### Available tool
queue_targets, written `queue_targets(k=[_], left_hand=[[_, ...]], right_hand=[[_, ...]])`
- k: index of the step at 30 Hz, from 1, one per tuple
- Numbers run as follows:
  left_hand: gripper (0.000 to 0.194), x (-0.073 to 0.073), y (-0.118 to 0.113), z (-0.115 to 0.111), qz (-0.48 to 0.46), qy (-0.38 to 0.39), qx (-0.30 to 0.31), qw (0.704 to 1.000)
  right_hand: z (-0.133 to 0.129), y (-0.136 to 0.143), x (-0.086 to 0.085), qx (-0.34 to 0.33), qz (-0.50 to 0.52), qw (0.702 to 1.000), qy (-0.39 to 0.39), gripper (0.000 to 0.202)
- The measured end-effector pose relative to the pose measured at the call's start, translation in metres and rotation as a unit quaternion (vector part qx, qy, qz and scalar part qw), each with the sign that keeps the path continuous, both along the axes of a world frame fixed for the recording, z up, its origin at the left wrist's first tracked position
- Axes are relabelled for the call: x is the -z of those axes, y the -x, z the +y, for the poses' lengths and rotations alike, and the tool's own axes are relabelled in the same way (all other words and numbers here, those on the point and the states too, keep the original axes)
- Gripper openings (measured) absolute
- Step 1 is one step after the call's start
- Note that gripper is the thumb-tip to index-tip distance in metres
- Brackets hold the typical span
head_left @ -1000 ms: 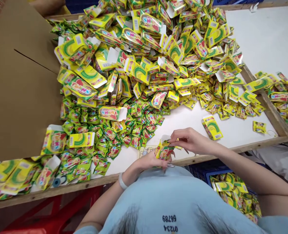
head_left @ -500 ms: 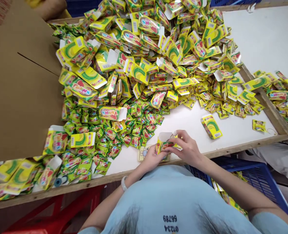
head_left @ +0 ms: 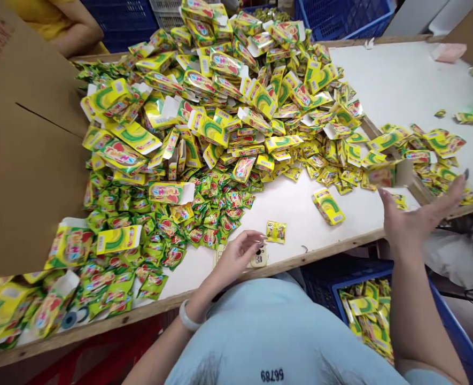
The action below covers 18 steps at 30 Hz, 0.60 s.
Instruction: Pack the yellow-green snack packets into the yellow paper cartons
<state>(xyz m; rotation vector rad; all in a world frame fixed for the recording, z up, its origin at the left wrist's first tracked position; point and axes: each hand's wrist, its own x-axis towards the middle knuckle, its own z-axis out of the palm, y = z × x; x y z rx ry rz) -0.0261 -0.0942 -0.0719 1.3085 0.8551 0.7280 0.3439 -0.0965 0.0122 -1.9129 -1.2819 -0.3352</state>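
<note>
My right hand [head_left: 416,219] is stretched out to the right, fingers spread wide. A blurred candy box [head_left: 382,175], its white flap open, is just beyond the thumb; I cannot tell whether they touch. My left hand [head_left: 236,256] is at the table's front edge with loosely curled fingers and a gap before the thumb; nothing shows in it. Close to its fingertips lies a small yellow candy packet [head_left: 276,232]. Partly beneath that hand is a cream-coloured phone [head_left: 259,256]. Another yellow-green box [head_left: 328,207] lies flat on the white table.
Candy boxes [head_left: 208,128] are heaped across the table, with green packets [head_left: 156,230] in front. A large cardboard box [head_left: 31,160] stands left. A wooden divider [head_left: 420,191] is at right. Below the edge sits a blue crate [head_left: 328,283] of yellow packets. A person's arm [head_left: 78,29] shows behind.
Both hands were together on an open box. My right hand has swung right and opened, and the box is now over there. My left hand has let go; a yellow packet now shows beside it.
</note>
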Motion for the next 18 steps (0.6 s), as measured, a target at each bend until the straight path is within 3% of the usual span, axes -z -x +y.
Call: queue_targets(k=[1, 2, 4, 6, 9, 11, 13, 16, 18], left_hand=[[0.025, -0.003, 0.000, 0.006, 0.046, -0.044, -0.007, 0.998], [0.023, -0.005, 0.000, 0.013, 0.096, -0.097, -0.017, 0.990], [0.021, -0.010, -0.002, 0.031, 0.196, -0.211, -0.055, 0.956], [0.024, -0.012, -0.005, 0.052, 0.277, -0.304, -0.108, 0.905], [0.031, -0.009, -0.004, 0.084, 0.361, -0.357, -0.125, 0.852], [0.041, -0.004, 0.000, 0.098, 0.379, -0.335, -0.089, 0.858], [0.043, 0.001, 0.007, 0.102, 0.357, -0.289, -0.080, 0.885], [0.031, 0.001, 0.013, 0.092, 0.249, -0.196, -0.147, 0.937], [0.031, -0.002, 0.009, 0.078, 0.117, -0.103, -0.168, 0.973]], right_hand=[[0.002, -0.005, 0.000, 0.040, -0.055, 0.998, 0.003, 0.061], [0.004, -0.001, 0.005, 0.038, -0.070, 0.996, 0.028, 0.063], [0.007, 0.031, 0.028, -0.060, -0.048, 0.991, 0.108, 0.055], [0.010, 0.077, 0.056, -0.190, -0.055, 0.961, 0.193, 0.047], [0.014, 0.129, 0.083, -0.277, -0.045, 0.910, 0.305, 0.037], [0.015, 0.138, 0.089, -0.302, 0.009, 0.881, 0.364, 0.024], [0.013, 0.134, 0.090, -0.334, 0.085, 0.858, 0.381, 0.020], [0.004, 0.129, 0.087, -0.348, 0.271, 0.845, 0.302, 0.027], [-0.001, 0.135, 0.081, -0.346, 0.402, 0.817, 0.227, 0.039]])
